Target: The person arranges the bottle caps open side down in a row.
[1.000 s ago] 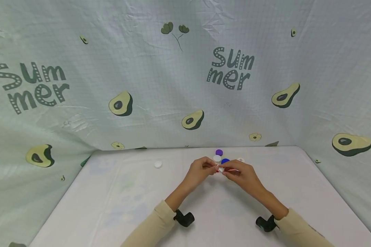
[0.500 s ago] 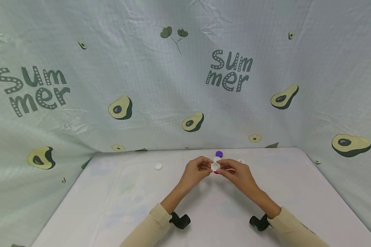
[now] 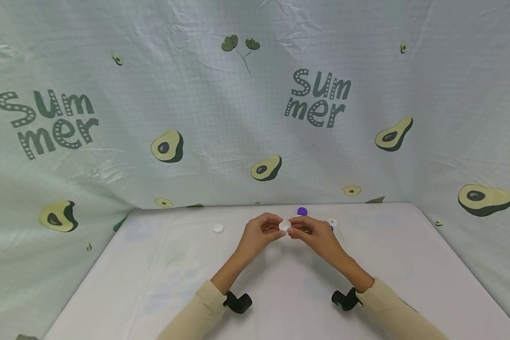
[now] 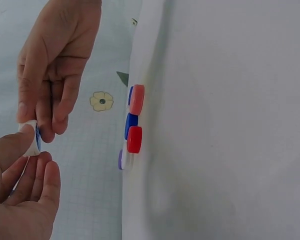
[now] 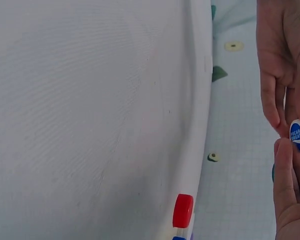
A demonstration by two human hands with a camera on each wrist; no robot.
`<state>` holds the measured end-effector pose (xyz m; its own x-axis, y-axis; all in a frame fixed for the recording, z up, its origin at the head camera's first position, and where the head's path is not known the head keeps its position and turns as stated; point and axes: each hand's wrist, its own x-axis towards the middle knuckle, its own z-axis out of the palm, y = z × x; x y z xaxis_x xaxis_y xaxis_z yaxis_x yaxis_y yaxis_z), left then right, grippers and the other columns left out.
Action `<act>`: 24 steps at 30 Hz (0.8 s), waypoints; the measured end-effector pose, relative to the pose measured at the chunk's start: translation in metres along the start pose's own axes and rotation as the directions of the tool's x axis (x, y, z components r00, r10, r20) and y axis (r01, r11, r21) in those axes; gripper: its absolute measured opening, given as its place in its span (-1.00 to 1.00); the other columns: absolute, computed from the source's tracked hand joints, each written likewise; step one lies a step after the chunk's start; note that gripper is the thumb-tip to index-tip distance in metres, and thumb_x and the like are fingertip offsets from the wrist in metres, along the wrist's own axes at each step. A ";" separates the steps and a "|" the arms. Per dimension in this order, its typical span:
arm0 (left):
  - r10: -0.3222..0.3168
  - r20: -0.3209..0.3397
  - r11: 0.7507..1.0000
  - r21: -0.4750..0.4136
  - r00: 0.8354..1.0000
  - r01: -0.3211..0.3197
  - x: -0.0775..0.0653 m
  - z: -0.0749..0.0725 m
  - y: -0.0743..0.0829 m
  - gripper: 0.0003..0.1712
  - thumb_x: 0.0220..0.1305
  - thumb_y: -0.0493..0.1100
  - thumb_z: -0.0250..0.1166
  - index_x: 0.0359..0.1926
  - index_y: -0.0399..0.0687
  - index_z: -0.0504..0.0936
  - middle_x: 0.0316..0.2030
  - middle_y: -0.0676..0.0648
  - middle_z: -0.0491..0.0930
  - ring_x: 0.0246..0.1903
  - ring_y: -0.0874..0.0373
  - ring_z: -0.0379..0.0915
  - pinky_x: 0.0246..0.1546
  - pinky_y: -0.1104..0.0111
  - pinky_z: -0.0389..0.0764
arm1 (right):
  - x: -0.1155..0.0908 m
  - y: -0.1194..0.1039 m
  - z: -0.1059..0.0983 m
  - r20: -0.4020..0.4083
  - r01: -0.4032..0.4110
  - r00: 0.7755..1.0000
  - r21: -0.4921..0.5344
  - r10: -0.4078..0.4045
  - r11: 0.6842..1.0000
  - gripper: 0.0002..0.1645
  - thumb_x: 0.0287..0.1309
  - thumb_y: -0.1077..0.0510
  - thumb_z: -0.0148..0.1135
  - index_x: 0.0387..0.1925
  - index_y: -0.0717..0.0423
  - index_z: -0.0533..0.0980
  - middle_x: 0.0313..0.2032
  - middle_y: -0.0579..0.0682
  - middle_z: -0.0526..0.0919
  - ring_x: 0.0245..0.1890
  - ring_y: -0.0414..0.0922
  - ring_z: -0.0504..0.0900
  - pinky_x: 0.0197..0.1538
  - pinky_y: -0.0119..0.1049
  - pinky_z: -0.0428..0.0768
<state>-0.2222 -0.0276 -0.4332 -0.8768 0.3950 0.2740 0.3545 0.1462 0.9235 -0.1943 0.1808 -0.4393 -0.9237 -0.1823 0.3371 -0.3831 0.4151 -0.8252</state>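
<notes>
A white bottle cap (image 3: 284,225) is held up between both hands, its hollow side toward the head camera. Its blue printed top (image 5: 297,135) reads "Pocari Sweat" in the right wrist view. My left hand (image 3: 258,234) pinches the cap's left side with thumb and fingers. My right hand (image 3: 316,236) pinches the right side. Behind the hands on the table, a purple cap (image 3: 302,211) and a white printed cap (image 3: 332,222) show, while other caps are mostly hidden there. In the left wrist view stand a red cap (image 4: 134,139), a light red cap (image 4: 137,99) and a blue cap (image 4: 131,125).
Another white cap (image 3: 218,228) lies by itself left of the hands. The white-covered table (image 3: 161,283) ends at a hanging cloth (image 3: 212,118) with avocado prints. Black wrist cameras (image 3: 238,302) hang below both wrists, close over the table.
Both hands have moved left with the white bottle cap. It has turned from nearly edge-on to show its hollow side, and the hands now cover the red cap on the table.
</notes>
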 end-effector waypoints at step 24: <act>-0.039 0.002 0.997 0.067 0.999 0.039 -0.014 -0.059 -0.015 -0.64 0.20 -0.26 0.49 0.04 -0.15 0.72 -0.07 -0.10 0.75 -0.11 0.10 0.72 -0.09 0.38 0.70 | 0.032 -0.008 0.042 0.102 0.095 0.991 -0.057 -0.089 0.994 -0.68 0.22 0.11 0.44 0.00 0.09 0.68 -0.10 -0.05 0.77 -0.10 -0.13 0.75 -0.05 -0.33 0.71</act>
<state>-0.2341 -0.0890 -0.4355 -0.8893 0.3912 0.2370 0.3412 0.2224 0.9133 -0.2206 0.1343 -0.4407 -0.8798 -0.3087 0.3613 -0.4695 0.4462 -0.7619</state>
